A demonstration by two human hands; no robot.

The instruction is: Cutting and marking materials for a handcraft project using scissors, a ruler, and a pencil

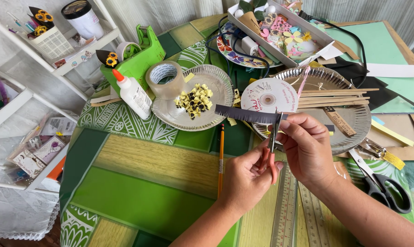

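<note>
My left hand [248, 178] grips small red-handled scissors [273, 133], blades pointing up. Their tips meet the lower edge of a black paper strip [243, 114] with a fringe cut along it. My right hand [307, 148] pinches the strip's right end between thumb and forefinger and holds it level above the table. The strip reaches left, over the rim of a paper plate [218, 82] that holds several small yellow-and-black paper pieces [195, 100].
An orange pencil [221, 155] lies left of my hands, metal rulers [287, 206] below them, black scissors [385, 187] at right. Behind are a white disc [268, 95], a foil plate [358, 130] with wooden sticks, a tape roll [165, 78], a glue bottle [133, 93] and a green tape dispenser [138, 57].
</note>
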